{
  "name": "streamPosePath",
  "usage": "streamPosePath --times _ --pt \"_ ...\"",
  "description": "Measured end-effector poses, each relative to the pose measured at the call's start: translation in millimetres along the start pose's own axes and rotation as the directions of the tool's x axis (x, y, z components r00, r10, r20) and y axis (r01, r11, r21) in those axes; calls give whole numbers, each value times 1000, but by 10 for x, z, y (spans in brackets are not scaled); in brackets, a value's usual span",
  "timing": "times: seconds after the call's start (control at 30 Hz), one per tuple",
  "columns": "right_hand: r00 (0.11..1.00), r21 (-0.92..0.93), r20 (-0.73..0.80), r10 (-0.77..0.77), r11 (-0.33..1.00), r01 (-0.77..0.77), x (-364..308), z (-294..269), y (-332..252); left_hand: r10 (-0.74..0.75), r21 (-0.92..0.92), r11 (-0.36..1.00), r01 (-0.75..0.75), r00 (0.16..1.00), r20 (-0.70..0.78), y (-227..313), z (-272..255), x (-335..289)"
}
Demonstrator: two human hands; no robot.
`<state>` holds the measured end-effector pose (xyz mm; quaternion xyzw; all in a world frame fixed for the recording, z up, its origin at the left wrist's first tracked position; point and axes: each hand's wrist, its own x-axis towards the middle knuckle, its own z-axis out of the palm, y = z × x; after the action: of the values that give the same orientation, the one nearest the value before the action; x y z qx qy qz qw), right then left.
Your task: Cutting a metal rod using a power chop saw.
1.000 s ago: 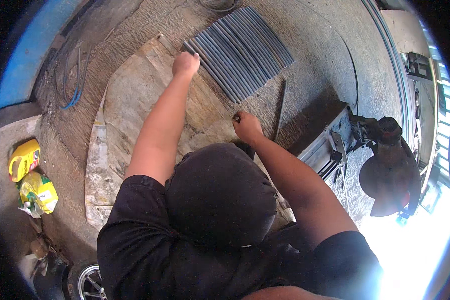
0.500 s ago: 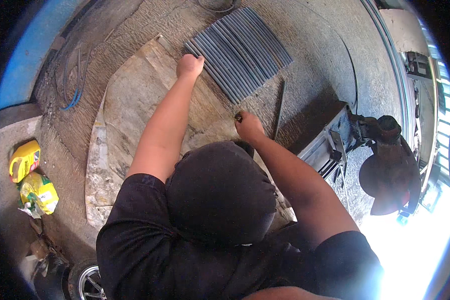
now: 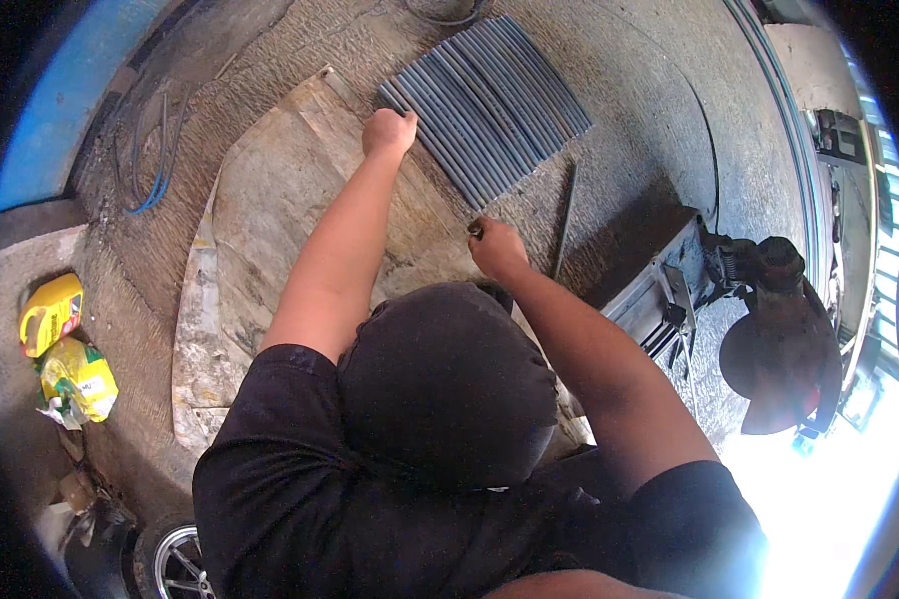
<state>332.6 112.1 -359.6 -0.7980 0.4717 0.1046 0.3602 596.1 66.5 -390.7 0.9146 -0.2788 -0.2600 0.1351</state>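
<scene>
A row of grey metal rods (image 3: 489, 110) lies side by side on the rough floor, ends roughly lined up. At the near-left edge of the row, my left hand (image 3: 390, 132) is closed against the outermost rod, close to its far end; the fingertips are hidden. My right hand (image 3: 497, 249) is closed too, just off the near end of the same rod. A small dark object pokes out of its fist, too little of it showing to name. Beneath both arms spreads a stained, pale brown sheet (image 3: 260, 220).
One loose rod (image 3: 565, 222) lies right of my right hand. Beyond it stands a cut-off saw (image 3: 774, 329) with a round blade and a metal base. Far left are a yellow jug (image 3: 52, 314) and a yellow bag (image 3: 80, 379). A spoked wheel (image 3: 182, 564) sits lower left.
The whole view has shifted slightly. My right hand has come a little closer to the near ends of the rods. My left hand stays by the outermost rod.
</scene>
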Motion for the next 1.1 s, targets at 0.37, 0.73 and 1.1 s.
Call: streamPosePath --times 0.37,0.73,1.1 --pt "999 -8 -23 38 999 -38 28 44 4 -16 -88 996 21 998 53 -11 -25 -37" --pt "1000 16 19 23 1000 -24 46 21 35 1 -35 999 -2 1000 -19 -10 13 -60" --pt "985 141 -105 135 983 -120 154 -242 -63 228 -338 902 -270 960 -160 182 376 -838"
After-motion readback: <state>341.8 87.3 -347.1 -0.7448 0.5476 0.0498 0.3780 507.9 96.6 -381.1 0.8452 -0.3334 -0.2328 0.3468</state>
